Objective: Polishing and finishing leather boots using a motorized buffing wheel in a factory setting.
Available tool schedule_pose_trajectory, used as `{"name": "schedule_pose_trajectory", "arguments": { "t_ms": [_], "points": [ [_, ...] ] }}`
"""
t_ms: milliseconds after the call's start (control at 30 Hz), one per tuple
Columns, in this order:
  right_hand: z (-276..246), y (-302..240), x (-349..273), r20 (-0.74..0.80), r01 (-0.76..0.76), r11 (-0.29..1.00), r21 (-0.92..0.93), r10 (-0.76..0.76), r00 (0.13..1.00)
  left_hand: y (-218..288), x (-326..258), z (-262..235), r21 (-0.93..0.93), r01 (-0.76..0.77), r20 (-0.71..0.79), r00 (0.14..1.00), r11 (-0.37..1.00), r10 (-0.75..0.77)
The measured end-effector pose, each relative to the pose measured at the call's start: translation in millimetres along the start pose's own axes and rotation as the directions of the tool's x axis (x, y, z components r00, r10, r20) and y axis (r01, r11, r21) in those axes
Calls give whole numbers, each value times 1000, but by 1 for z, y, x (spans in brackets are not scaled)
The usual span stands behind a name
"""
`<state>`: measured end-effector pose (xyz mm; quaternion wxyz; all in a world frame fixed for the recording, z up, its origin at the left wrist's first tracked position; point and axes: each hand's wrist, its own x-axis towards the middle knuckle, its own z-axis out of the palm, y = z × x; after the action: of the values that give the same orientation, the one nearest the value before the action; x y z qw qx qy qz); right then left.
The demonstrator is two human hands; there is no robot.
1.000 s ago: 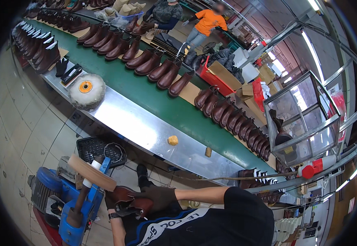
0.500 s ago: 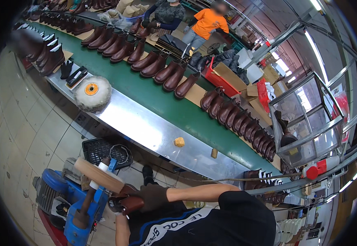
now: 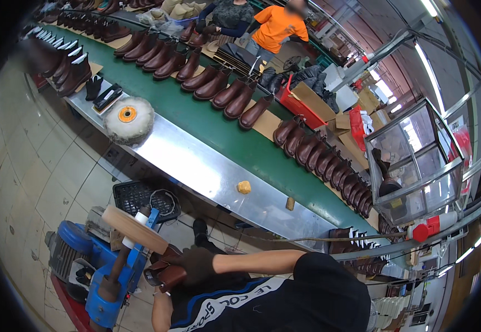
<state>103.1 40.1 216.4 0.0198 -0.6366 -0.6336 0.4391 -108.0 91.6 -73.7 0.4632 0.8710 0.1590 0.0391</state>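
The gloved right hand (image 3: 199,264) is clamped on a brown boot (image 3: 166,272), pressing it against the tan buffing wheel (image 3: 134,229) of a blue machine (image 3: 99,276) just left of the hand. The left hand (image 3: 160,282) is mostly hidden under the boot; I cannot tell its grip. Beyond the hand, a steel bench (image 3: 207,166) carries a fluffy white wheel (image 3: 128,118).

The right hand (image 3: 196,264) wears a dark glove. Its bare forearm reaches in from the right, lying almost flat, with the elbow bent near the black sleeve. The gloved fingers curl down and close around something brown. The left hand (image 3: 160,276) sits just beside it, lower and to the left, mostly hidden. Its bare forearm comes up from the bottom edge. Both hands are close together, low in front of the body.
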Motion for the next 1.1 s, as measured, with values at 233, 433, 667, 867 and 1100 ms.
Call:
{"name": "schedule_pose_trajectory", "arguments": {
  "t_ms": [233, 433, 667, 867, 1100],
  "points": [
    [-4, -2, 2, 77, 43, 999, -17, -41, 996, 14, -45, 36, -120, 48, -74, 996, 992, -58],
    [10, 13, 13, -96, 109, 979, -172, -127, 987, 57, 70, -13, -370, 497, -96, 820, 785, -564],
    [18, 37, 60, 11, 113, 903, -414, -119, 993, 63, 73, -3, -447, 526, -92, 778, 724, -622],
    [5, 26, 42, 104, 101, 902, -420, -62, 993, 68, 80, 3, -496, 429, -160, 810, 755, -564],
    [6, 47, 30, 15, 57, 963, -264, -55, 998, 58, 88, 5, -535, 296, -266, 830, 791, -491]
  ]
}}
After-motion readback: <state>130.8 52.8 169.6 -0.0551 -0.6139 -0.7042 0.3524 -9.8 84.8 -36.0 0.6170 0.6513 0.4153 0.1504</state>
